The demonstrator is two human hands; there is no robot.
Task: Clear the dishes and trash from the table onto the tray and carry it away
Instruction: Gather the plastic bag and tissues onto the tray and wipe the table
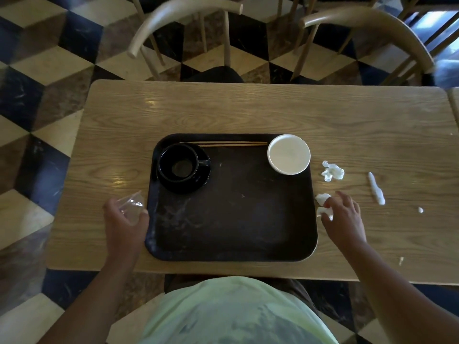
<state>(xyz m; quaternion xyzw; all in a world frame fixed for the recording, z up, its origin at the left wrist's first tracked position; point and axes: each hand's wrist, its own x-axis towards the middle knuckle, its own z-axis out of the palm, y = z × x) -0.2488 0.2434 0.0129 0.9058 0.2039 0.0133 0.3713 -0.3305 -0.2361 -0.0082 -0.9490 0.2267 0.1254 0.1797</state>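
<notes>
My right hand (pixel 344 214) lies low on the table (pixel 248 108), just beside the right edge of the tray (pixel 231 219). Its fingers are curled around a white crumpled napkin (pixel 324 206), which shows between the thumb and the first fingers. I judge that the grip is closing on it, because the paper is soft and must be gathered before it can be lifted.

My left hand (pixel 125 219) is at the left edge of the tray and holds a clear plastic cup (pixel 131 206), tilted, with its mouth turned away from me. The cup looks thin and partly crushed, so the hold seems light. It is not yet over the tray.

On the tray there is already a black cup (pixel 178 161) on a black saucer (pixel 198 181) in the far left corner, a pair of chopsticks (pixel 223 144) along the far rim, and a white bowl (pixel 288 154) in the far right corner. I think they are placed at the far side to keep the near part free for the trash.

Farther right on the table some trash remains: a second crumpled paper (pixel 332 171), a long white wrapper (pixel 376 188), and small white bits (pixel 420 210). These are well apart from the tray. I judge the clearing is about half done, and the carrying can come only after these pieces.
</notes>
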